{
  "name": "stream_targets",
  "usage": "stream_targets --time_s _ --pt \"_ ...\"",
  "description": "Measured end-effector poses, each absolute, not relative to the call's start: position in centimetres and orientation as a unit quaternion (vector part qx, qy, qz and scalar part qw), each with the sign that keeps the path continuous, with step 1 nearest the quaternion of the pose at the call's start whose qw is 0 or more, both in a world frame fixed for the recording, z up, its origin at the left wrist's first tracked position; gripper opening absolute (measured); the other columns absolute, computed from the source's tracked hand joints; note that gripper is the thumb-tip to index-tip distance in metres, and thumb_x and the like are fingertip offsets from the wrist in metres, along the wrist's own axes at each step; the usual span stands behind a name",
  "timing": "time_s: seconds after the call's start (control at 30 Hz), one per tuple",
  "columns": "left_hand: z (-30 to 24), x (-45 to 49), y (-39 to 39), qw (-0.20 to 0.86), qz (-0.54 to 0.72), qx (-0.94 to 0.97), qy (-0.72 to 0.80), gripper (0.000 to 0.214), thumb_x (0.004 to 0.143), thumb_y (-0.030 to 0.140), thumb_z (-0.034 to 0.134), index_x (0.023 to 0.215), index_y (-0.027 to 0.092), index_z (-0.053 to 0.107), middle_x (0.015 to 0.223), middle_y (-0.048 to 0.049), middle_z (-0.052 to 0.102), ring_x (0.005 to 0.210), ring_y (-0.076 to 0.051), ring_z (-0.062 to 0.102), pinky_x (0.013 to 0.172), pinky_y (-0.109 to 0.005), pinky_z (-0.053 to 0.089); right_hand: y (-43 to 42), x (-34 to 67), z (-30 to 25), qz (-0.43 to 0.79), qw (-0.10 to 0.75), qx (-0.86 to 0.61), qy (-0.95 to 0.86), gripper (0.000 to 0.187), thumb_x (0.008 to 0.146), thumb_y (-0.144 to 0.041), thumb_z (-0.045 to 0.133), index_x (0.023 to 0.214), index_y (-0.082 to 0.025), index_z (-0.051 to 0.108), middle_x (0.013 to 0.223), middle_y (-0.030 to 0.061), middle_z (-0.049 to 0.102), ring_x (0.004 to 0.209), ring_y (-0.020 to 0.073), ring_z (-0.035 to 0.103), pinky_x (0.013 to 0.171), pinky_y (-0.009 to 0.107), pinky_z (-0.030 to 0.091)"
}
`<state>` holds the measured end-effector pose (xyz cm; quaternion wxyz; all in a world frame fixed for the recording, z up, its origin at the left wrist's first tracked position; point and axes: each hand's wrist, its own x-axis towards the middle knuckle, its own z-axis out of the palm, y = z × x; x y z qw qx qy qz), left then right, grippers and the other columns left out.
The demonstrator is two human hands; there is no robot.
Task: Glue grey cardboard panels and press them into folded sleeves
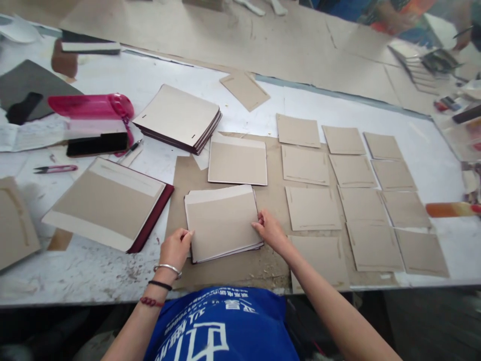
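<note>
In front of me lies a small stack of beige cardboard panels [221, 223] with a pale strip along the far edge and slightly uneven sides. My left hand [176, 246] pinches the top panel's left edge, fingers closed. On the opposite edge, my right hand [269, 228] also has its fingers closed at the panel. Just beyond the stack is another panel with a pale strip [237, 160]. To the left rests a larger beige panel [105, 200] over a dark red cover [152, 220].
Rows of beige cards [308, 208] cover the right side. A thick pile of covers [180, 115] stands at the back, near a pink case [90, 105], a black phone [97, 144] and thread snips [55, 169]. Another person's hand [464, 37] shows at the far right.
</note>
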<state>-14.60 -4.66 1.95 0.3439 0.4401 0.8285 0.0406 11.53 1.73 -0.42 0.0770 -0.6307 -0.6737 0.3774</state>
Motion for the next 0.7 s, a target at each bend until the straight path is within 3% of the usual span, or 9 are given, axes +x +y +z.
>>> stream_targets --time_s 0.7 --pt "1.87 -14.79 -4.06 0.366 0.04 0.424 0.827 0.023 0.076 0.029 0.045 0.058 0.018 0.055 0.058 -0.0007 0.061 0.061 -0.014 0.055 0.056 -0.023 0.035 2.05 11.49 -0.68 0.351 0.063 -0.634 -0.687 0.018 0.068 -0.026 0.055 0.072 -0.023 0.037 0.06 -0.0041 0.047 0.055 0.0145 0.047 0.056 0.026 0.034"
